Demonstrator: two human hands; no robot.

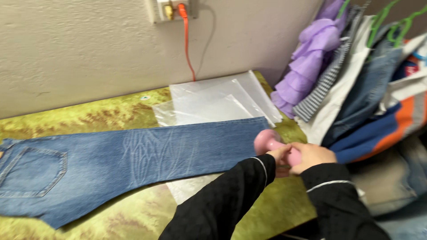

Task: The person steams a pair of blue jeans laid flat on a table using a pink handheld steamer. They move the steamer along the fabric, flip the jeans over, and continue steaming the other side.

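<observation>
A pair of blue jeans point(133, 155) lies flat across a green-and-brown patterned table cover point(102, 111), back pocket at the left, leg hem at the right. At the hem, both my hands close around a pink rounded object point(266, 141). My left hand point(280, 156) grips it from the near side and my right hand point(311, 155) wraps it from the right. Both arms wear black sleeves with a thin white line. What kind of thing the pink object is I cannot tell.
Clear plastic bags point(213, 100) lie under and behind the jeans leg. An orange cable point(187, 40) drops from a wall socket point(171, 10). At the right hang clothes on green hangers: a purple ruffled garment point(307, 62), checked fabric, denim, an orange-and-blue piece.
</observation>
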